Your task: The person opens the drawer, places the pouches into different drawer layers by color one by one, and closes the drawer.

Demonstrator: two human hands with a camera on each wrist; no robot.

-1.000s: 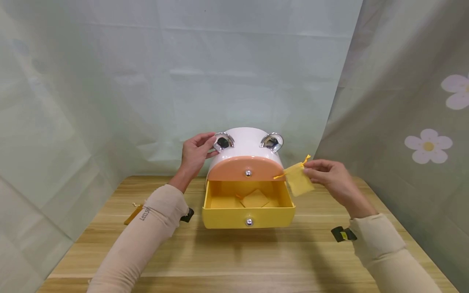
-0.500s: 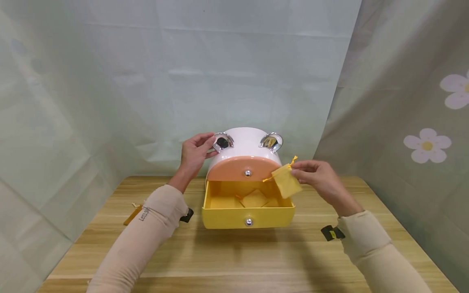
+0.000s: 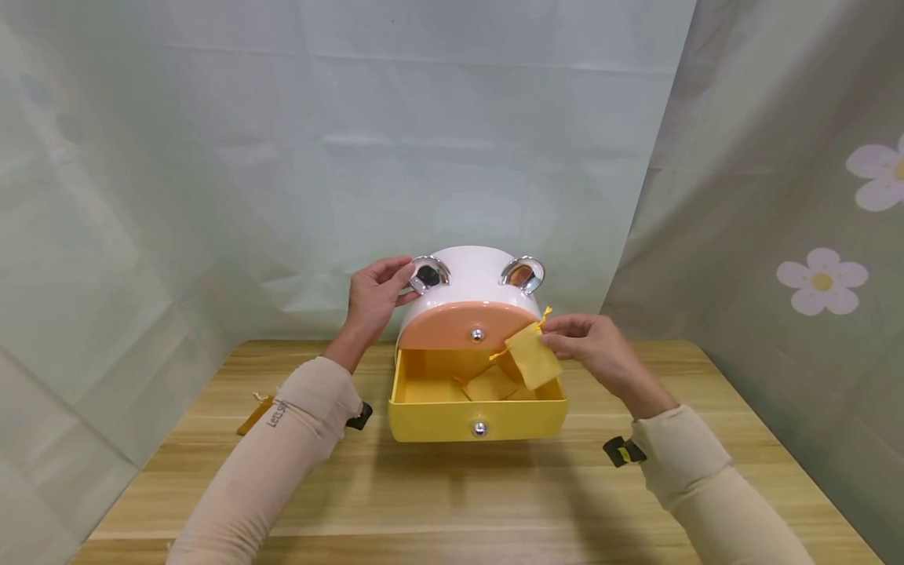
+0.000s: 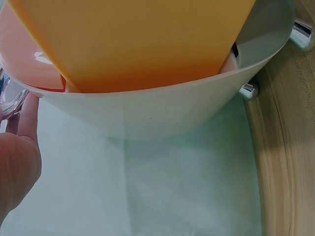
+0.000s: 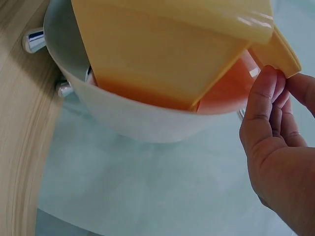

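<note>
A white cabinet [image 3: 475, 281] with silver ears stands at the back of the wooden table [image 3: 466, 494]. Its upper orange drawer [image 3: 452, 329] is closed; its lower yellow drawer [image 3: 477, 408] is pulled out. My left hand [image 3: 377, 294] rests against the cabinet's left side by the left silver ear [image 3: 428, 273]. My right hand [image 3: 582, 341] pinches a small yellow drawstring pouch [image 3: 531, 355] over the right part of the open drawer. Another yellow pouch [image 3: 489, 384] lies inside. In the right wrist view the fingers [image 5: 266, 98] pinch the pouch [image 5: 278, 46] beside the cabinet's white wall [image 5: 133, 115].
A flat yellow-brown item [image 3: 256, 413] lies on the table left of my left sleeve. Pale green cloth [image 3: 212, 157] hangs behind and at both sides; the right cloth has white flowers [image 3: 821, 276]. Bare table lies in front of the drawer.
My right hand has carried the pouch leftward and slightly down, from beside the cabinet to above the open yellow drawer. The left hand has stayed on the cabinet.
</note>
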